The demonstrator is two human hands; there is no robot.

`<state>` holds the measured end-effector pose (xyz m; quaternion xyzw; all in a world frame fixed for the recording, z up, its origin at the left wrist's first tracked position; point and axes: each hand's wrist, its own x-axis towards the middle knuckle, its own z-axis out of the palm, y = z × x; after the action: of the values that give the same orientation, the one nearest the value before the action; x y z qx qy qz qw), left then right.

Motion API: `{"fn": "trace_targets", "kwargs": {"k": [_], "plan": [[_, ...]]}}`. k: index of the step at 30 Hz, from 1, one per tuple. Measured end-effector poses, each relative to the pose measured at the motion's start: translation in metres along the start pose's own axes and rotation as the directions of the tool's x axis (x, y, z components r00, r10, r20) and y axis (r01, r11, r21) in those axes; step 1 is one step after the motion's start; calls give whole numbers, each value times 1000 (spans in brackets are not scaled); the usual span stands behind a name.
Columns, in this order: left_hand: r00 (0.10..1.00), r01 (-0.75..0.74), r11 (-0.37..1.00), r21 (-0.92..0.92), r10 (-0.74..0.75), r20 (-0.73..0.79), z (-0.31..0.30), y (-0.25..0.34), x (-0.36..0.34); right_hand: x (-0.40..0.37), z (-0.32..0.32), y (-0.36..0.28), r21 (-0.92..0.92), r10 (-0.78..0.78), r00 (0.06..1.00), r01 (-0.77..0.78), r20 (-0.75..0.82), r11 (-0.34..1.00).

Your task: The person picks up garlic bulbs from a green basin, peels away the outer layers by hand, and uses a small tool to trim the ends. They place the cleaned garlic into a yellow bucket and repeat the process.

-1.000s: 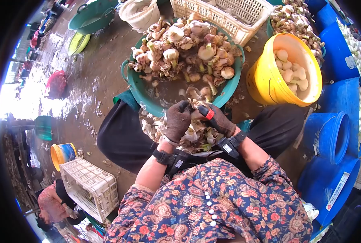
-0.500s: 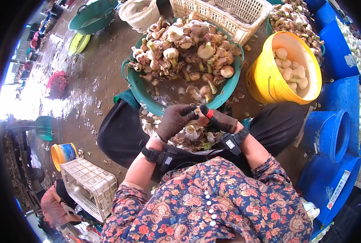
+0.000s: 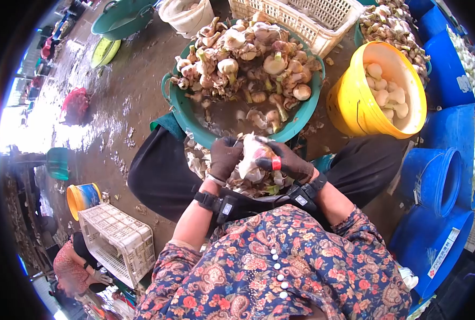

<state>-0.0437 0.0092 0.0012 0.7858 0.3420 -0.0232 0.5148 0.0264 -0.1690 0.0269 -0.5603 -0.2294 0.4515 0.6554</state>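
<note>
Between my two gloved hands is a garlic bulb (image 3: 252, 153) with pale, loosened skin spreading from it. My right hand (image 3: 290, 162), a red band round one finger, is closed on the bulb from the right. My left hand (image 3: 225, 158) has its fingers bent and pressed to the bulb's left side, where they seem to pinch its skin; the fingertips are partly hidden. Just beyond them stands a green basin (image 3: 199, 137) heaped with unpeeled garlic bulbs (image 3: 232, 66). Below the hands, between my legs, lies a pile of garlic skins (image 3: 248, 185).
A yellow bucket (image 3: 344, 101) with several peeled bulbs stands at the right. Blue buckets (image 3: 432, 176) line the far right. Cream crates (image 3: 296, 24) sit behind the basin and at lower left, near another person (image 3: 72, 266). The floor is wet.
The bulb now shows between my hands with its pale skin loosened and spread. My hands have moved slightly apart, the left one a little leftward. The view has shifted slightly.
</note>
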Motion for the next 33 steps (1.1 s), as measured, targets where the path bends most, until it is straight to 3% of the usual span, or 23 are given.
{"fn": "trace_targets", "kwargs": {"k": [1,4,6,7,8,10,11,12,14,16,18,19,20,21,22,24,25,26,28,29,30,31,33], "plan": [[1000,3,1000,1,-3,-3,0,-7,-2,1,0,5,116,32,999,-29,-26,993],[999,12,1000,-12,-11,30,-5,-19,3,9,-11,6,190,-16,997,29,-71,981],[950,242,898,-368,-141,280,-16,4,0,8,-12,-7,140,34,997,-23,-76,990],[936,327,857,-398,-237,259,-20,18,-3,8,-12,-6,168,31,995,-15,-96,986],[936,329,855,-401,-238,259,-23,28,-6,7,-12,-3,199,32,992,-8,-118,980],[895,277,918,-283,-139,424,-24,38,-10,9,-12,7,129,44,990,-26,-137,991],[886,112,975,-194,-10,464,-18,35,-12,10,-12,8,58,48,987,-39,-155,998],[881,114,964,-240,13,472,-17,35,-16,12,-13,7,60,47,987,-38,-154,997],[880,225,929,-294,-65,471,-18,33,-13,12,-17,4,140,2,998,7,-60,990],[879,228,916,-330,-48,474,-21,32,-17,10,-19,14,213,17,996,1,-82,977],[882,226,902,-368,-30,470,-22,32,-18,13,-13,6,416,-20,998,40,-51,909],[922,190,885,-425,-12,388,-19,28,-19,11,-6,4,498,34,994,24,-107,867],[953,149,866,-477,4,304,-15,26,-18,14,-5,5,499,32,994,26,-108,866],[968,-9,929,-369,102,231,-12,25,-17,16,-6,8,282,112,981,-63,-160,957],[967,-8,929,-370,101,233,-10,23,-19,17,-6,10,54,177,957,-169,-228,984],[958,-29,937,-348,125,257,-14,37,-27,15,-3,9,150,168,957,-135,-237,980],[944,70,909,-411,72,321,-19,47,-32,16,-5,17,192,81,980,-45,-182,980],[943,68,910,-410,76,324,-19,42,-29,17,-6,18,237,-11,992,42,-130,970],[935,190,679,-709,95,342,-18,28,-23,12,-7,20,285,-104,991,123,-82,951],[967,152,706,-691,40,253,-21,34,-24,6,-2,5,571,21,999,-1,-29,821],[955,71,743,-665,143,262,-28,22,-14,4,-1,-4,791,125,990,-126,64,598],[969,103,777,-622,64,240,-32,11,-9,4,-3,-4,791,127,990,-129,66,598],[970,168,863,-476,-58,238,-39,19,-6,6,-7,-1,458,185,978,-120,-100,881]]}}
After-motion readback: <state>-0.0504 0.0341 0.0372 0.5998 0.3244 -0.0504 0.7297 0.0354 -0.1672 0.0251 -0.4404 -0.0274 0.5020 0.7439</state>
